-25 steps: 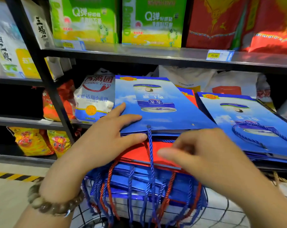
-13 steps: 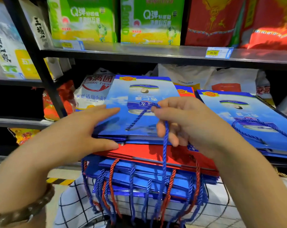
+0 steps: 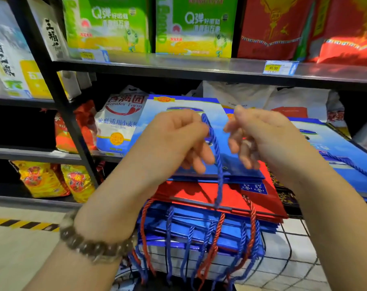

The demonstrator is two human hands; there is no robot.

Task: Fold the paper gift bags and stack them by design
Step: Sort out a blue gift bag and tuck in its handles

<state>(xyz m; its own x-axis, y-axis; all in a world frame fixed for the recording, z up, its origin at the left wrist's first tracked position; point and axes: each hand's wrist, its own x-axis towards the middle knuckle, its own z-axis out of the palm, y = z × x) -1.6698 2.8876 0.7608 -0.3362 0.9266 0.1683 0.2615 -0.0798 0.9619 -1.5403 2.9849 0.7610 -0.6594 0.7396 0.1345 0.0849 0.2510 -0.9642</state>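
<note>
Head view: left hand pinches blue cord, right hand hovers beside.

- Bright, even light from above; glare streaks the metal shelf.
- Soft shadows fall on the red bag.
- Motion blur smears the blue cord handle; edges bend outward.
</note>
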